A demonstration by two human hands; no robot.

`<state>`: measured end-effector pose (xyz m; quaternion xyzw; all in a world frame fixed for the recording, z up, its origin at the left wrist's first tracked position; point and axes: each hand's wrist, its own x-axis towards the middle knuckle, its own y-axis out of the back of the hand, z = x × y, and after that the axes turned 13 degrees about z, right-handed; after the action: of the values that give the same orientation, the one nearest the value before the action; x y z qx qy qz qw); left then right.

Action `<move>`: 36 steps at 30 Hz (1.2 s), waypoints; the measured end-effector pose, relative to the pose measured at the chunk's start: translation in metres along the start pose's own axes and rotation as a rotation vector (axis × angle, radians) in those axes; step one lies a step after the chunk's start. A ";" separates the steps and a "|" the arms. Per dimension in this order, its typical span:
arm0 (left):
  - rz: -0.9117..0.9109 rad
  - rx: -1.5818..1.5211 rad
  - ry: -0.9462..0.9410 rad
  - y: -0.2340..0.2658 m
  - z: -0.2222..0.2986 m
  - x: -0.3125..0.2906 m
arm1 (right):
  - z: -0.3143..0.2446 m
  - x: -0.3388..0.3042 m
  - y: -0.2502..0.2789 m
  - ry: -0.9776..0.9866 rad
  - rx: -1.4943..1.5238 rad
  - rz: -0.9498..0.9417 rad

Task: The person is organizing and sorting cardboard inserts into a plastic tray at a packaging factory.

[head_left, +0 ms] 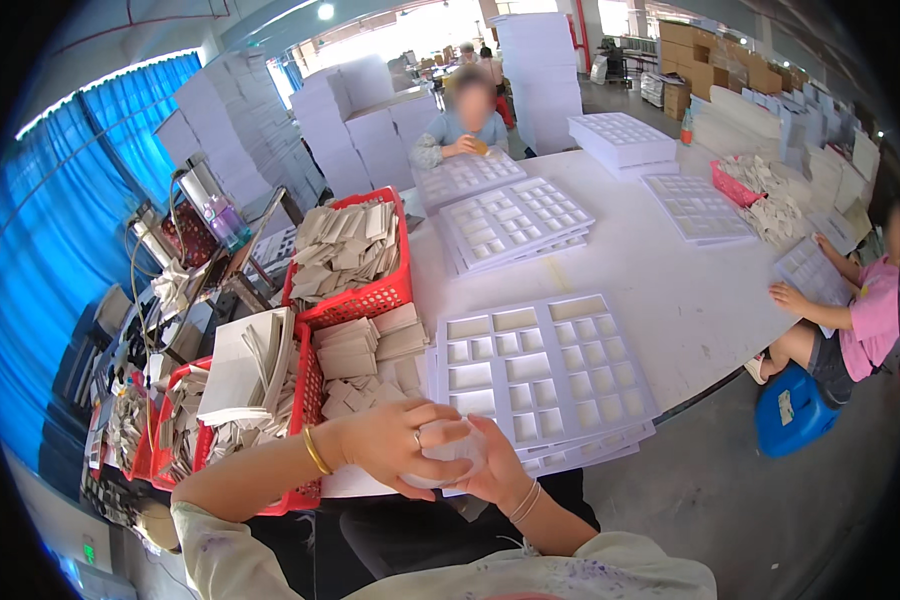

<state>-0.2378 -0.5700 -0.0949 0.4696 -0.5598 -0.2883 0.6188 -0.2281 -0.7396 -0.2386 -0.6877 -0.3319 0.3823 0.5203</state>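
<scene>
Close to my body, both hands are curled around a whitish, translucent, rounded thing (457, 457) whose kind I cannot make out. My left hand (395, 442) lays its fingers across it from above and the left. From the right, my right hand (498, 468) grips it, partly behind the left fingers. Just beyond my hands lies a stack of white compartment trays (523, 347), the top one divided into many square and oblong cells. Small grey-white card pieces (348, 347) lie in piles on the table left of these trays.
Red plastic baskets (358, 303) full of card pieces stand at my left. More tray stacks (515, 215) lie farther along the white table (630, 265). One person (465, 130) sits across; another, in a pink shirt (867, 310), works at the right near a blue stool (796, 410).
</scene>
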 end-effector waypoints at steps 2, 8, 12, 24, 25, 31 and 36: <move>0.102 -0.031 0.087 -0.016 0.006 -0.011 | 0.007 -0.004 -0.002 0.120 -0.024 0.088; 0.361 -0.058 0.804 -0.047 0.039 -0.013 | 0.026 -0.003 -0.006 0.425 0.025 0.259; 0.454 -0.031 0.963 -0.055 0.047 -0.001 | 0.031 -0.001 -0.004 0.494 -0.057 0.317; 0.634 -0.207 1.600 -0.084 0.077 -0.016 | 0.065 0.011 0.022 0.813 -0.309 0.393; 0.642 -0.205 1.604 -0.083 0.080 -0.013 | 0.067 0.013 0.024 0.867 -0.321 0.384; 0.527 -0.153 1.560 -0.063 0.062 -0.017 | 0.048 0.019 0.028 0.695 -0.251 0.281; -0.060 -0.005 0.251 -0.008 0.039 -0.012 | 0.017 -0.018 -0.001 -0.083 -0.096 0.152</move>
<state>-0.2764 -0.5728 -0.1099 0.5169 -0.4630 -0.2470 0.6763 -0.2521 -0.7465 -0.2371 -0.7186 -0.3182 0.4324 0.4420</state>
